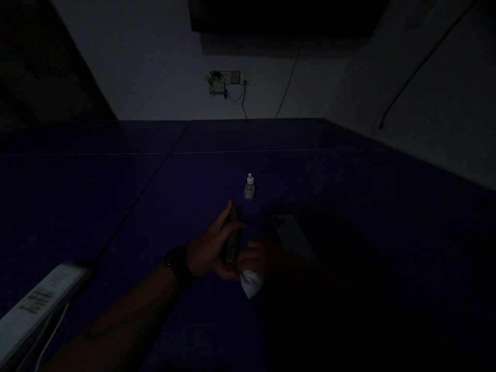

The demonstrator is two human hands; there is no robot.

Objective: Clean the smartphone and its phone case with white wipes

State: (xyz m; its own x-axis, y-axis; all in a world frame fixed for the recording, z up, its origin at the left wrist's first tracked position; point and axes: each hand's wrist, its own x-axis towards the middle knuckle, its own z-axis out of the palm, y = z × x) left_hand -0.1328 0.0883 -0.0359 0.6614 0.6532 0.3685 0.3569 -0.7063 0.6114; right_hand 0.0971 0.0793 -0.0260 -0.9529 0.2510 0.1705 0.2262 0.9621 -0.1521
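Observation:
My left hand (212, 247), with a dark watch (179, 264) on the wrist, is closed around a slim, dark, phone-sized object (232, 243). That object stands on edge, so its faces are hidden and I cannot tell its kind. Bunched white tissue (251, 283) sticks out below the curled fingers of my right hand (260, 257), close against the object's near end. A pale smartphone (296, 235) lies camera side up, partly behind my right hand and forearm. Beyond my hands a small dropper bottle (249, 188) with a white top stands upright.
The room is very dark. A white power strip (46, 305) with cables is at the lower left on the purple surface (209, 175). Wall sockets (225, 80) with plugged cords and a dark screen (287, 18) are on the far wall.

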